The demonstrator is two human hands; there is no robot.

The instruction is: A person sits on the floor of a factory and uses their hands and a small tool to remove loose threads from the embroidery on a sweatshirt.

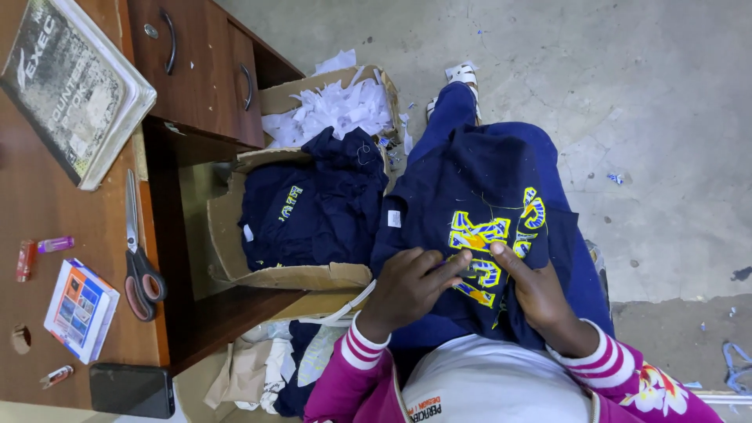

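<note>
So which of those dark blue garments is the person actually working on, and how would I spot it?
Start at the wooden desk on the left, then pass the torn cardboard box of folded navy garments beside it. The one in hand is the navy garment spread over the person's lap, under the left hand and right hand. Unlike the boxed ones, it lies open, showing large yellow-and-blue embroidered lettering.

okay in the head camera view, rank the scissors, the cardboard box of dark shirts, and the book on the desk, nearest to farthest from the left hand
From the left hand:
1. Cardboard box of dark shirts, just beside it, lower left of the lap.
2. Scissors, on the desk edge.
3. Book, far desk corner.
</note>
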